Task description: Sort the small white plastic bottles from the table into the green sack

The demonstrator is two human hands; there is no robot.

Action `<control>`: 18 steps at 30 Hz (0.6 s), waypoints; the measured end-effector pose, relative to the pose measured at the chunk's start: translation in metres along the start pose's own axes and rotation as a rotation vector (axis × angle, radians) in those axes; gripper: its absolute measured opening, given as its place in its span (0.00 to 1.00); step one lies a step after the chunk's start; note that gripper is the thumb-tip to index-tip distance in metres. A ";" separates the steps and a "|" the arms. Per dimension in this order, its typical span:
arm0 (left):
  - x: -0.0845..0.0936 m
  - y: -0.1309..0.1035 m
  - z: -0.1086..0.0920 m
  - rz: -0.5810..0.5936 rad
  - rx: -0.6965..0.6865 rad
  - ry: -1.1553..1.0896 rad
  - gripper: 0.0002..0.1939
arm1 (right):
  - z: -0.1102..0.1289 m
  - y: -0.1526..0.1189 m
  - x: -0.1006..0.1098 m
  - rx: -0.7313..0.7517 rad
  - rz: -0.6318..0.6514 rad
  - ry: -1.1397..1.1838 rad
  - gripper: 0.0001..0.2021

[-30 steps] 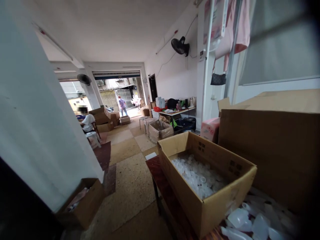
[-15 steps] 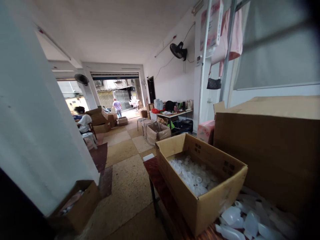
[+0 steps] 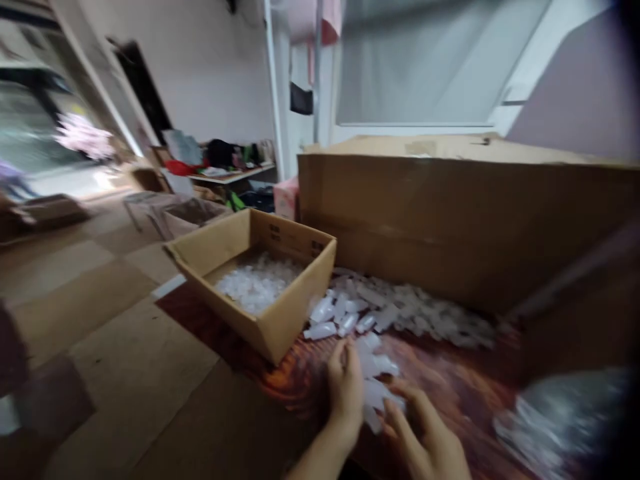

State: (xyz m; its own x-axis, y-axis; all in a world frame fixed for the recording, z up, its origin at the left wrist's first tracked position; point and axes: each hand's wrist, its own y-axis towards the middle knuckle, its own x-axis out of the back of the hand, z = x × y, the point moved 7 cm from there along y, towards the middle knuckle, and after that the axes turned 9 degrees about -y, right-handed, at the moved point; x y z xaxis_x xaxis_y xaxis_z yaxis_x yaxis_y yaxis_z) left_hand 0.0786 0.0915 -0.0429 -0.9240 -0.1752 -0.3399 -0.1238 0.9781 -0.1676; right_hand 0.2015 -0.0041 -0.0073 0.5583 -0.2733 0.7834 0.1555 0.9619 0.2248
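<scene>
My left hand [image 3: 346, 381] is over the red-brown patterned table [image 3: 430, 383], its fingers curled beside a small cluster of translucent white plastic pieces [image 3: 373, 363]. Whether it grips any of them is blurred. On the cluster's other side, my right hand [image 3: 425, 430] has its fingers apart, the tips near or touching the pieces. Farther back lies a long pile of similar white pieces [image 3: 425, 310]. An open cardboard box [image 3: 295, 313] stands on the table to the left, with many small translucent pieces [image 3: 260, 283] inside.
A large cardboard box [image 3: 450, 227] stands behind the pile. Clear plastic bags or wrapped items [image 3: 565, 417] lie at the lower right. In the back left are a cluttered side table [image 3: 235, 176] and a plastic-lined box [image 3: 193, 215].
The view has turned right and down, so the boxes appear farther left. Both my hands and the cluster of pieces between them have come into view.
</scene>
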 end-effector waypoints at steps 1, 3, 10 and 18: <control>0.000 0.001 0.001 -0.008 -0.013 -0.005 0.18 | 0.006 0.000 0.006 0.023 0.008 0.070 0.16; 0.000 0.002 -0.001 0.003 -0.032 0.009 0.17 | 0.017 0.002 0.014 0.060 0.036 0.139 0.17; 0.000 -0.002 -0.009 0.029 -0.075 0.049 0.15 | 0.010 0.000 0.021 -0.085 0.084 -0.096 0.22; -0.001 -0.001 -0.010 0.013 -0.052 0.005 0.13 | 0.013 -0.005 0.033 0.001 0.002 -0.035 0.19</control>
State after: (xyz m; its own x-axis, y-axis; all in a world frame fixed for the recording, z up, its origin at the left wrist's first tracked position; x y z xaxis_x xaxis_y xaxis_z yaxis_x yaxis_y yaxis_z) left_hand 0.0759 0.0918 -0.0335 -0.9273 -0.1624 -0.3371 -0.1307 0.9847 -0.1149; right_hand 0.2082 -0.0175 0.0248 0.5296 -0.2714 0.8037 0.1533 0.9624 0.2240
